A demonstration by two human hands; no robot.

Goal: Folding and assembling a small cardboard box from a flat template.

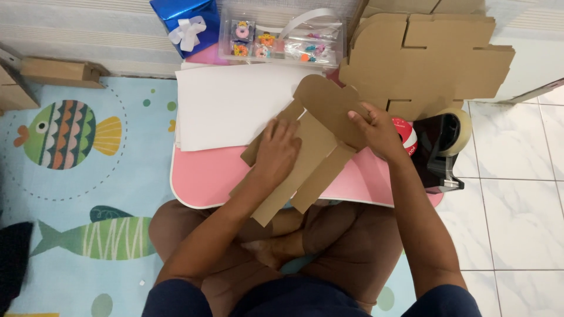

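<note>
A flat brown cardboard box blank [314, 154] lies across the small pink table [200, 176], partly folded. My left hand [277, 151] presses flat on its lower panel. My right hand [376, 130] grips the raised rounded flap [329, 103] at its upper right and bends it up. White paper sheets [232, 103] lie under the blank's far end.
A stack of unfolded cardboard blanks [429, 58] leans at the back right. A tape dispenser [443, 147] stands at the table's right edge. A blue gift box with a white bow [187, 26] and a clear box of small colourful items [282, 38] sit behind. A fish-pattern mat [70, 176] covers the floor at left.
</note>
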